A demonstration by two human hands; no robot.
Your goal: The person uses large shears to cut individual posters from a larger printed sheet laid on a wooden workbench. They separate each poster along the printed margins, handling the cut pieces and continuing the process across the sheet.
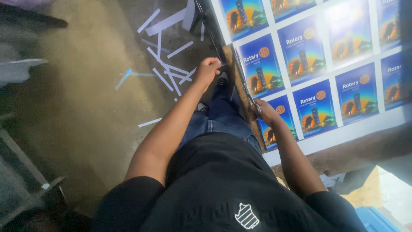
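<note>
A large white printed sheet carrying several blue picture panels lies on a brown table at the right. My right hand is closed on a pair of scissors at the sheet's left edge. My left hand is closed around the end of a thin white paper strip running along that same edge, further from me. Whether the strip is fully severed from the sheet cannot be told.
Several white paper strips lie scattered on the concrete floor to the left. My jeans and shoes show below the hands. A dark metal frame stands at lower left, and a blue object sits at bottom right.
</note>
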